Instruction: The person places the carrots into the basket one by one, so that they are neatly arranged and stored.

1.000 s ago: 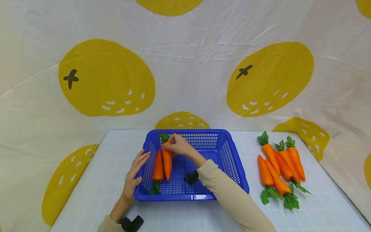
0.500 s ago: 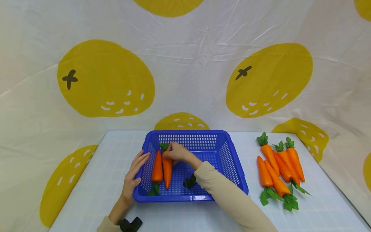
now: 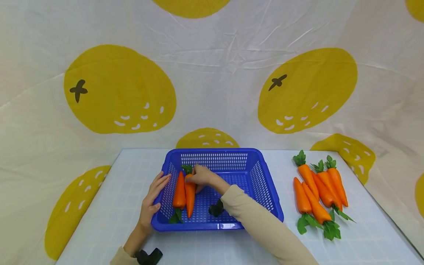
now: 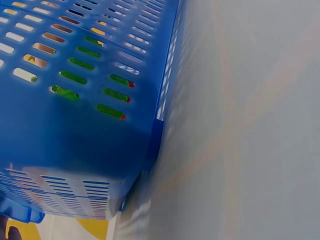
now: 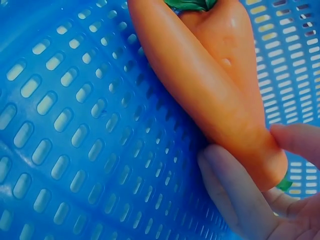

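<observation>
On the worktop [image 3: 99, 221], the left hand [image 3: 153, 200] lies straight-fingered against the left edge of the blue basket [image 3: 198, 226], clasping nothing; just inside that edge one carrot [image 3: 179, 195] points its leaves toward the near-left corner, and level with it a carrot cluster [image 3: 326, 195] lies near the worktop's right edge. Beside the lone carrot, the right hand [image 3: 206, 176] pinches a second carrot [image 3: 190, 195] near its leafy end, tip toward the basket's near edge. Beyond the worktop's far edge rises a fruit-printed cloth [image 3: 215, 92].
</observation>
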`<state>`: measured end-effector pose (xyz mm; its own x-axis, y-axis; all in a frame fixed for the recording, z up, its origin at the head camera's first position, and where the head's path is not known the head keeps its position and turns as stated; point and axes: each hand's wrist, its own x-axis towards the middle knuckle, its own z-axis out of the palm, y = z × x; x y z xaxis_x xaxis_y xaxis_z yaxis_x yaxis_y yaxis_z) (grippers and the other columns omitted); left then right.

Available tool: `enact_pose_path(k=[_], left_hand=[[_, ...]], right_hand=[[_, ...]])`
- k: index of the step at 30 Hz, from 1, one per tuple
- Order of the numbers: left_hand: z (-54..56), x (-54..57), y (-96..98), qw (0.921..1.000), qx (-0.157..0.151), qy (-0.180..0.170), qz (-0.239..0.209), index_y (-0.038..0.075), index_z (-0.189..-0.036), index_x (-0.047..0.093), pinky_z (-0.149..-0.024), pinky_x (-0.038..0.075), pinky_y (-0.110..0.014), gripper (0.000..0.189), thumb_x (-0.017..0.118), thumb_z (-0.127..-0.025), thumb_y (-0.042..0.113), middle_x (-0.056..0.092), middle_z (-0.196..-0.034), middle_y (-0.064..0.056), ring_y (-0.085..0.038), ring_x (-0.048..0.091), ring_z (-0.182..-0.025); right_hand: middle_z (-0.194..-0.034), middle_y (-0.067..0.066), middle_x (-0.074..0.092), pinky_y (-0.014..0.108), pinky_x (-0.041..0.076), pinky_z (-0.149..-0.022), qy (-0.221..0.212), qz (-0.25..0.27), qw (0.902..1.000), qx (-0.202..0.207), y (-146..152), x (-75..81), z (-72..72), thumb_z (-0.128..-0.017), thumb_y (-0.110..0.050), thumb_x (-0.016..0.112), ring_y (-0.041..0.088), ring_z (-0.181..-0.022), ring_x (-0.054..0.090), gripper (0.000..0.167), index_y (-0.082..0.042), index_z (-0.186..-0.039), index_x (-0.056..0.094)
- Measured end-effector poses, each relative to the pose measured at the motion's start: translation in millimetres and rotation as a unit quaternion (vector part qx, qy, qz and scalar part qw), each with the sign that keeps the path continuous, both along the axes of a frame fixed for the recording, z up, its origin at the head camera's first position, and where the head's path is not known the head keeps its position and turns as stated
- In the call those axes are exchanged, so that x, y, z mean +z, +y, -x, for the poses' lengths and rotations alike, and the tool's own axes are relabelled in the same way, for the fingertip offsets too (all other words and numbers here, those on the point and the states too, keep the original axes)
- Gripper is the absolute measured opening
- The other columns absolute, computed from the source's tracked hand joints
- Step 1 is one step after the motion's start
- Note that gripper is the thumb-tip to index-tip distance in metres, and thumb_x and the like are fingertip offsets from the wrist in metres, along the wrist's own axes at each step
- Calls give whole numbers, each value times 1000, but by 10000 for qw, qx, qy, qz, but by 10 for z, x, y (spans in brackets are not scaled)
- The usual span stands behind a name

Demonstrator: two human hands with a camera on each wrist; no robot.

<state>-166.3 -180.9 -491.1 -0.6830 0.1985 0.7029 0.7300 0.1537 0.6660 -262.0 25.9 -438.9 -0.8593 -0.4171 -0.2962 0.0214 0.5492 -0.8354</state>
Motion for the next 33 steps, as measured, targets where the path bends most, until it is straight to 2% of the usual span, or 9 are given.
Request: enact_pose_path(k=[9,17,22,25,29,33], left_hand=[[-8,-2,3,10000,7,-38,-4,-11,-140,46,-118,11,-31,54,35,-95,16,44,-146,-29,-42,19,-145],[-6,11,11,10000,-13,-33,-27,-12,-140,46,-118,11,-32,54,35,-94,15,44,-146,-28,-43,19,-145],[-7,10,9,10000,14,-75,-19,-12,-140,46,-118,12,-31,55,36,-93,16,44,-146,-28,-42,19,-145],[-10,8,6,9999,23,-116,-5,-12,-140,46,-117,12,-29,55,36,-93,16,44,-146,-28,-42,19,-146],[-5,8,5,10000,-14,-88,-13,-13,-140,46,-118,11,-30,55,36,-93,15,43,-146,-28,-42,19,-146],[-1,4,-2,10000,-48,-59,-32,-14,-139,46,-118,11,-32,55,36,-93,14,43,-146,-29,-43,19,-145]], right_hand=[[-87,15,58,40,58,-58,-127,-15,9999,-45,-3,-22,5,-90,-14,70,29,-60,69,26,0,-98,49],[-91,15,56,45,58,-63,-99,-170,9998,14,58,99,28,-90,-22,71,41,-71,70,35,-1,-104,47],[-90,13,58,46,58,-63,425,-691,9967,84,100,204,33,-88,-30,73,41,-72,69,43,0,-108,50],[-90,10,59,41,56,-64,1053,-1248,9866,62,112,275,30,-86,-38,75,33,-72,67,50,-1,-113,53],[-94,8,64,38,51,-68,1786,-1853,9663,-85,124,387,23,-86,-44,73,24,-79,62,53,-3,-115,57],[-94,7,65,38,50,-68,1981,-1878,9618,-211,137,526,-2,-89,-44,69,22,-78,61,49,-5,-116,60]])
